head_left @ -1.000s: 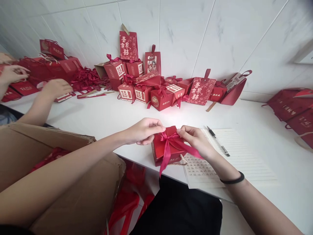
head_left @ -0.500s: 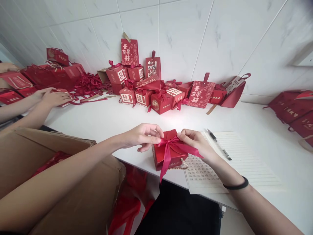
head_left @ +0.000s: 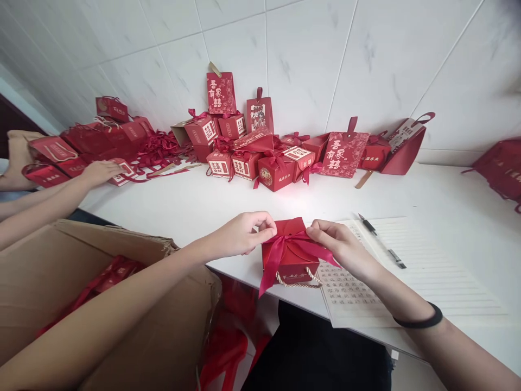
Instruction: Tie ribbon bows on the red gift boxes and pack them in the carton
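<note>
A small red gift box (head_left: 290, 259) stands at the near edge of the white table (head_left: 195, 201), with a red ribbon (head_left: 280, 247) tied across its top and a twisted cord handle hanging at its front. My left hand (head_left: 244, 233) pinches the ribbon at the box's left top edge. On the right side, my right hand (head_left: 340, 244) pinches the other part of the ribbon, with one tail trailing over my fingers. Both hands are closed on the ribbon.
Several finished red boxes and bags (head_left: 277, 157) line the tiled wall. A lined sheet (head_left: 407, 271) with a pen (head_left: 380, 247) lies right of the box. An open cardboard carton (head_left: 93, 293) sits at my left. Another person's hands (head_left: 97, 171) handle red bags at the far left.
My two hands have drawn slightly apart along the ribbon, tightening the bow on the box. The other person's hands have shifted among the bags at far left. The view tilted a little.
</note>
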`<state>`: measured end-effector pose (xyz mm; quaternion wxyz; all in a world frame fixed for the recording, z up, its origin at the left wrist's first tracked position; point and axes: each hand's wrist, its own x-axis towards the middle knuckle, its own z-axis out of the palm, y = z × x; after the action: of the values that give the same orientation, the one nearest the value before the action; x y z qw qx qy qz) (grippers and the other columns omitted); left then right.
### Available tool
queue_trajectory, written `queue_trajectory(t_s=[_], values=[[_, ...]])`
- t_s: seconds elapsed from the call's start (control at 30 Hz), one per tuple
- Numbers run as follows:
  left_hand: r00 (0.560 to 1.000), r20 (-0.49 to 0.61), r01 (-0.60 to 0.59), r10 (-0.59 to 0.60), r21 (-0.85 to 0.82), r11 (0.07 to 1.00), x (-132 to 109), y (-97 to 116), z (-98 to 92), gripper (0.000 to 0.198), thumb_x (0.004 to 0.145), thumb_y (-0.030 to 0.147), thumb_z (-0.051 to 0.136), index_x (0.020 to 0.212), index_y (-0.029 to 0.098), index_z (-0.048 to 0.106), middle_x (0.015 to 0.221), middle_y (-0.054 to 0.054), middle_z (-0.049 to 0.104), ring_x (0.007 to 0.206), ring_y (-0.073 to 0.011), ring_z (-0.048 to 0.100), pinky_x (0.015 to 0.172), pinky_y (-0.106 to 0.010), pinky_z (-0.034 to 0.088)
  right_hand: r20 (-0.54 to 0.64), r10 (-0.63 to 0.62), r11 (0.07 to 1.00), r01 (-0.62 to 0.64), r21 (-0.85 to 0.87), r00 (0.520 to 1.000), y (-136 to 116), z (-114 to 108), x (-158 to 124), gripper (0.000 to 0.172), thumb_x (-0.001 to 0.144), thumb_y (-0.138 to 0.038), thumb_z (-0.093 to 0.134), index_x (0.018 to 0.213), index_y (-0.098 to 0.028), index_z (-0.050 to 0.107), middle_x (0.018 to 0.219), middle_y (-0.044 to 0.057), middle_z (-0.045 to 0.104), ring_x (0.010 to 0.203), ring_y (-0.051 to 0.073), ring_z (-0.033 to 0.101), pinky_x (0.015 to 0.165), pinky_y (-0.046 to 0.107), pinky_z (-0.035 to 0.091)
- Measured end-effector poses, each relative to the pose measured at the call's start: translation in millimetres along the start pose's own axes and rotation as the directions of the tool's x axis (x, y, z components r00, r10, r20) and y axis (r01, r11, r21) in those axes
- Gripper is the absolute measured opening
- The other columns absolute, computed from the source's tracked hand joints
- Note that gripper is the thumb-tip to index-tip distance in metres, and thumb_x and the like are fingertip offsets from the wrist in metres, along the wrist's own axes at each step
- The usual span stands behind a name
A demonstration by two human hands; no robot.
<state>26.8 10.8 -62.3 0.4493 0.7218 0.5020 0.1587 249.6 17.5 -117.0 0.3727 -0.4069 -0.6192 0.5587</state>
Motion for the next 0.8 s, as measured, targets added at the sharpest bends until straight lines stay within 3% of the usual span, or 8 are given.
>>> queue_trajectory(t_s=[0.2, 0.4, 0.57, 0.8], values=[[0.996, -0.056, -0.062, 0.077, 0.225, 0.972, -5, 4, 3.0, 0.019, 0.087, 0.035, 0.043, 0.081, 0.02, 0.053, 0.064, 0.005, 0.05, 0.054, -0.0078, 0.041, 0.052, -0.02, 0.032, 0.027, 0.037, 0.999, -0.037, 0.012, 0.999, 3, -1, -1, 0.043, 0.078, -0.058, 0.057, 0.064, -0.019, 0.049, 0.064, 0.0, 0.051, 0.059, 0.013, 0.046, 0.058, 0.026, 0.038], [0.994, -0.096, -0.016, 0.054, 0.363, 0.932, -6, 9, 2.5, 0.022, 0.089, 0.038, 0.039, 0.081, 0.021, 0.05, 0.062, 0.005, 0.05, 0.054, -0.0103, 0.043, 0.054, -0.022, 0.032, -0.004, 0.054, 0.998, -0.054, 0.021, 0.999, 5, -5, 1, 0.044, 0.075, -0.057, 0.061, 0.061, -0.018, 0.046, 0.061, -0.002, 0.048, 0.056, 0.011, 0.042, 0.057, 0.025, 0.035], [0.995, -0.092, -0.003, 0.035, 0.332, 0.943, -6, 9, 3.7, 0.024, 0.089, 0.041, 0.04, 0.08, 0.021, 0.049, 0.063, 0.005, 0.05, 0.055, -0.0109, 0.044, 0.054, -0.022, 0.033, 0.011, 0.088, 0.995, -0.089, 0.051, 0.996, 6, -5, 2, 0.044, 0.074, -0.058, 0.062, 0.062, -0.019, 0.045, 0.061, -0.001, 0.049, 0.057, 0.012, 0.043, 0.057, 0.027, 0.035], [0.997, -0.076, 0.02, -0.012, 0.108, 0.994, -2, 2, 4.4, 0.031, 0.085, 0.05, 0.048, 0.081, 0.02, 0.053, 0.065, 0.005, 0.05, 0.048, -0.0071, 0.04, 0.044, -0.019, 0.032, 0.07, 0.074, 0.996, -0.071, -0.045, 0.995, -1, -13, -2, 0.045, 0.079, -0.059, 0.058, 0.066, -0.017, 0.051, 0.066, 0.0, 0.052, 0.063, 0.014, 0.048, 0.063, 0.028, 0.038]])
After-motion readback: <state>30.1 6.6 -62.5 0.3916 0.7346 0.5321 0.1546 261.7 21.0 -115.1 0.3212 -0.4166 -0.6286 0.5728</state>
